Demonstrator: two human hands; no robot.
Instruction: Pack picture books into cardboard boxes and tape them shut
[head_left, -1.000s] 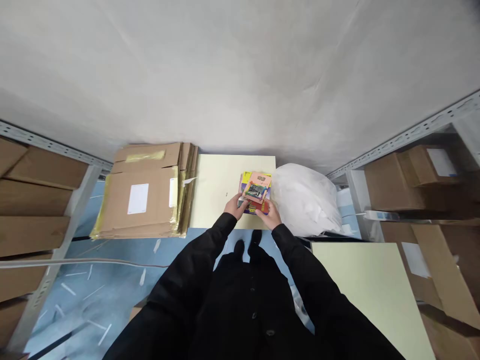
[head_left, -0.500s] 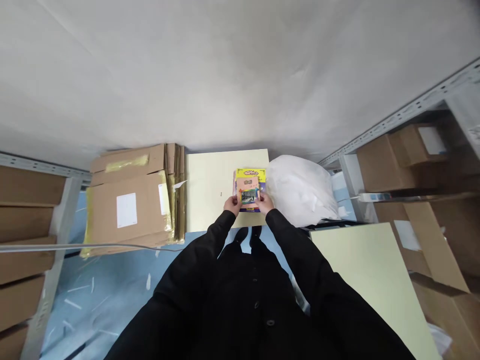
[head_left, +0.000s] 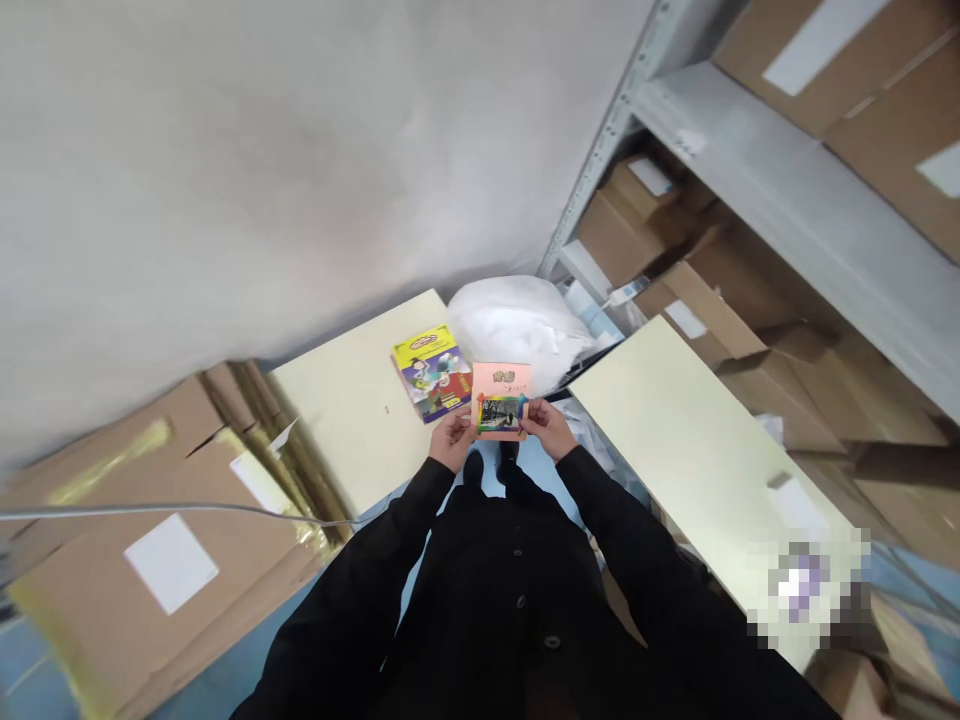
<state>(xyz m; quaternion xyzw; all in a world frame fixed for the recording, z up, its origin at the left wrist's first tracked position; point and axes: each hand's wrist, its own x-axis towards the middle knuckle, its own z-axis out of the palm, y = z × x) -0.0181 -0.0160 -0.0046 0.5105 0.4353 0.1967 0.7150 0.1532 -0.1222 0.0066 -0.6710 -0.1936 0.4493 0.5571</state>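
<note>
My left hand (head_left: 452, 440) and my right hand (head_left: 548, 428) hold a small pink booklet (head_left: 501, 400) between them, each gripping one lower corner. Its cover has a dark picture with a coloured frame. The booklet is lifted off the table, above my shoes. A yellow and purple book (head_left: 433, 371) lies on the pale yellow table (head_left: 352, 420), just left of the pink booklet. My black sleeves and coat fill the bottom of the view.
A white plastic bag (head_left: 517, 322) sits behind the booklet. A second pale yellow table (head_left: 697, 450) stands at right. Flattened cardboard boxes (head_left: 150, 530) are stacked at left. Metal shelving (head_left: 787, 210) with cardboard boxes runs along the right. A grey wall is ahead.
Both hands lifted the pink booklet off the yellow and purple book, which stays on the table. My head turned right, so the shelving now fills the right side.
</note>
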